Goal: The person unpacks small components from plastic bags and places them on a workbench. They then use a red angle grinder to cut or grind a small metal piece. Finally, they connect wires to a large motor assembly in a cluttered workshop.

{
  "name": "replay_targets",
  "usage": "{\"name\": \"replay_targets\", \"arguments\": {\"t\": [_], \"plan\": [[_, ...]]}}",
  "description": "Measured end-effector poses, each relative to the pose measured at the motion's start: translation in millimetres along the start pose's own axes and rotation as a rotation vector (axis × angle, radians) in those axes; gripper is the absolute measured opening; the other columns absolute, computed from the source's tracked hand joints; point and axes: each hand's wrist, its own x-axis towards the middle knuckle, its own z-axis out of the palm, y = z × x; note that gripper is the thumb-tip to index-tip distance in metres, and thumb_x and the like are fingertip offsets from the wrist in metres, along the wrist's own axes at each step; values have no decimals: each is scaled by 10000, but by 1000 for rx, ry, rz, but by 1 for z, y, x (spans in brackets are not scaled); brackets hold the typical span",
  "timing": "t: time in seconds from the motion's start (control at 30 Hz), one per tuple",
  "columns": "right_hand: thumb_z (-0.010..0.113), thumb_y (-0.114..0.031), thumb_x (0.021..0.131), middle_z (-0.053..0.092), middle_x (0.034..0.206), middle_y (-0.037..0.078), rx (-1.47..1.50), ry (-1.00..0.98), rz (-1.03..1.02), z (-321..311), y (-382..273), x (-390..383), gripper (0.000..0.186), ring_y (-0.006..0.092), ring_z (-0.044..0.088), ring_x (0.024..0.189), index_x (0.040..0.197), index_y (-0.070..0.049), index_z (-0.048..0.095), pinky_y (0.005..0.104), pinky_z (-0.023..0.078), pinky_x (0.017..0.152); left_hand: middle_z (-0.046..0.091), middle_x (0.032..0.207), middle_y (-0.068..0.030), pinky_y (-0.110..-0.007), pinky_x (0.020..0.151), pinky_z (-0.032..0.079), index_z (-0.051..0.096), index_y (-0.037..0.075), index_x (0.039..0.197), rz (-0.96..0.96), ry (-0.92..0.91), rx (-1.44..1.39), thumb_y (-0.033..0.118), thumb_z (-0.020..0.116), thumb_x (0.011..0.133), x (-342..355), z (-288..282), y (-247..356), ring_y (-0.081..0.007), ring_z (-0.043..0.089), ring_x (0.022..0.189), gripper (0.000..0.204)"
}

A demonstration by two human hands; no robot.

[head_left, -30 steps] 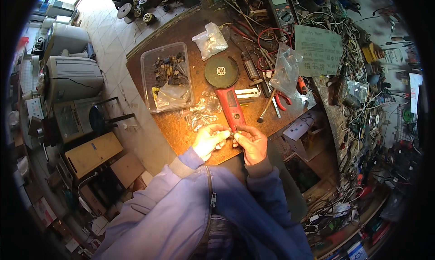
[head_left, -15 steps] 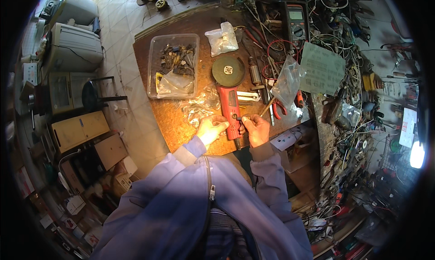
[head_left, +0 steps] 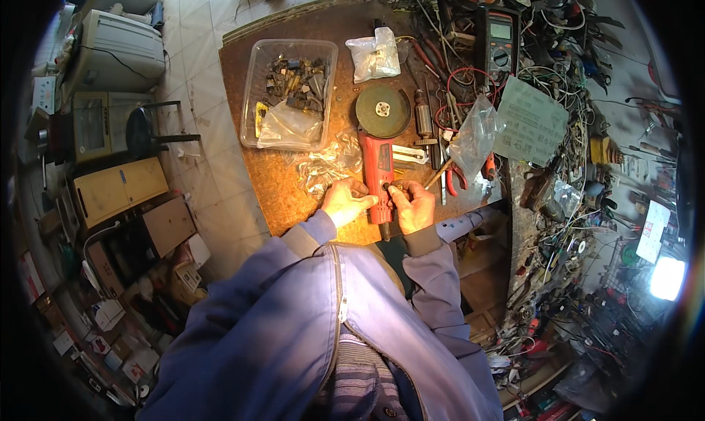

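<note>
Far side of the left hand, toward the left: a clear plastic tub (head_left: pixel 252 91) holds small dark blocks and a plastic bag. It appears light and thin-walled, best lifted by opposite sides of the rim. Nearer, just beyond the left hand, lies crumpled clear film (head_left: pixel 330 164), soft and probably slippery.

Left hand (head_left: pixel 346 202): close against the left side of the grinder, fingers part-curled, thumb parted from them and directed at the tool's lower body. No object is visible in its grasp; firm contact cannot be confirmed.

Angle grinder (head_left: pixel 378 168): red-bodied, lying on the bench (head_left: pixel 233 69) between the hands, disc (head_left: pixel 396 120) pointing away from them. Judged heavy and rigid, with its weight toward the disc end. The sound hold is around the red body; the disc rim is presumably abrasive and liable to chip, so it should not serve as a grip.

Right hand (head_left: pixel 415 207): thumb and forefinger brought together at the right edge of the red body, beside a small dark round fitting. Whether a small part is pinched there cannot be told.

Right of and beyond the right hand: red-handled pliers (head_left: pixel 458 180), stiff, to be taken by the handles; then a limp clear bag (head_left: pixel 476 138).
</note>
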Motion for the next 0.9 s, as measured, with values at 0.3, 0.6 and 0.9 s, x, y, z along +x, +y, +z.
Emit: {"name": "replay_targets", "arguments": {"t": [0.3,0.6,0.9], "plan": [[699,-110,813,606,702,104,-424,32,-185,-2,-11,0,178,149,571,591,933,19,674,307,461,552,620,749,-79,-256,570,491,596,-34,868,10,-39,-12,84,759,774,0,1,9,-127,590,642,222],[674,-88,817,623,799,191,-603,39,-404,3,-24,-1,128,340,640,696,906,3,662,395,494,614,625,747,-71,-259,586,483,601,-29,860,34,-47,-12,108,770,765,-1,-1,13,-122,581,654,237],[671,-66,810,618,809,190,-589,-7,-396,0,-28,-1,128,347,641,709,918,1,657,390,496,611,631,766,-78,-270,611,491,597,-31,871,49,-71,11,111,772,773,-1,-3,14,-128,591,688,246]]}}
